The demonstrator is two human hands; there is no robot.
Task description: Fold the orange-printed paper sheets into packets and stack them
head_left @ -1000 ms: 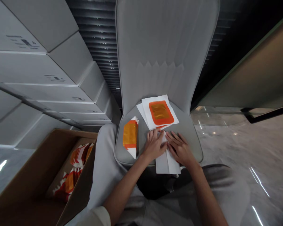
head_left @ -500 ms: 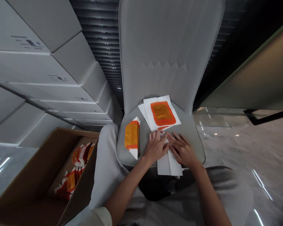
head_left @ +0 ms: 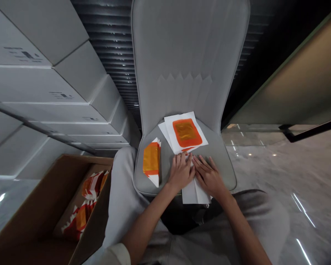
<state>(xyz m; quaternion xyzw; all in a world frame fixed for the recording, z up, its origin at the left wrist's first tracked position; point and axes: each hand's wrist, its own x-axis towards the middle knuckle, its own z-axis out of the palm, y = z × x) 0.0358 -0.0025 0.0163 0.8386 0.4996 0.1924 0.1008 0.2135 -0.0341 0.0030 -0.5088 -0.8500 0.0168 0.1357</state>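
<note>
A white sheet of paper (head_left: 195,193) lies folded lengthwise on the chair seat, its near end jutting past the front edge. My left hand (head_left: 180,171) is on its upper left, fingers bent and bunched against the paper. My right hand (head_left: 209,175) presses on the right half with its fingers stretched out, the fingertips of both hands almost meeting at the middle crease. Behind them are loose white sheets with an orange square print (head_left: 186,132). Left of my left hand stands a bundle of folded orange-and-white papers (head_left: 152,162). Both hands cover the sheet's far part.
The grey padded chair (head_left: 190,48) has a tall back. An open cardboard box (head_left: 24,206) at lower left contains several folded orange-and-white papers (head_left: 84,213). White cartons (head_left: 38,86) are stacked on the left. A glass-like panel with a dark handle (head_left: 311,129) is at right.
The view has shifted slightly, so everything sits a little further left. Both hands stay on the folded sheet, with the right hand's fingers moved slightly closer together.
</note>
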